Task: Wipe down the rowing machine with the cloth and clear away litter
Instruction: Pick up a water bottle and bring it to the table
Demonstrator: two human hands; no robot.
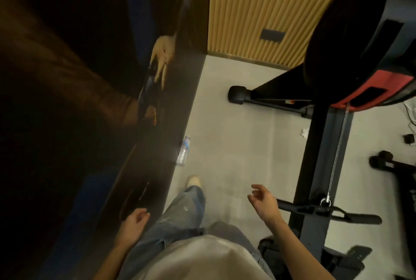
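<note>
Seemingly little is done so far: the left hand (132,223) and right hand (264,203) hang empty with loosely curled fingers, no cloth shows, a plastic bottle (183,150) lies by the dark wall (175,90), and crumpled paper (305,132) sits beside the rowing machine (324,144).

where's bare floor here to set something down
Widest bare floor: between the water bottle by the dark panel and the rowing machine's rail, ahead of the shoe. Crowded right of the rail with black equipment; crumpled paper lies beside its left edge.
</note>
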